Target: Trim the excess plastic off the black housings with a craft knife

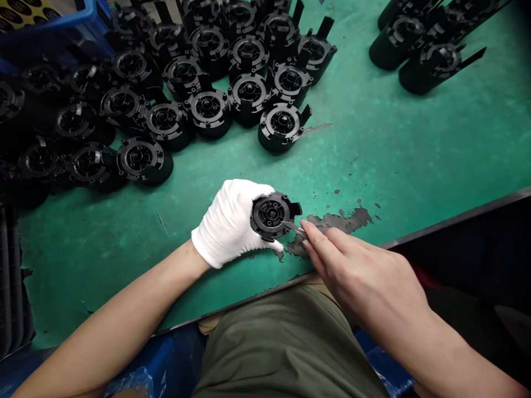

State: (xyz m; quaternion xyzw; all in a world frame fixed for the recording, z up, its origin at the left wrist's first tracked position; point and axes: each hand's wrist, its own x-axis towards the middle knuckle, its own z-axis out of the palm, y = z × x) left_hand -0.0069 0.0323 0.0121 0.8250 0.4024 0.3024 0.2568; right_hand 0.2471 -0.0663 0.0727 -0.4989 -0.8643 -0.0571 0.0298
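Observation:
My left hand (234, 221), in a white glove, is wrapped round a black round plastic part (271, 215) near the front edge of the green table. The part's ribbed face, with small holes and a tab on its right side, is turned up toward me. My bare right hand (352, 265) pinches a small metal blade tool (297, 229) between thumb and fingers. The blade's tip lies over the lower right of the part's face; whether it touches is too small to tell.
Several like black parts (282, 124) stand across the back left of the green table (352, 160), and more (431, 66) at the back right. A blue bin (78, 27) is at the back left. Worn dark patches (348, 221) mark the tabletop beside my right hand.

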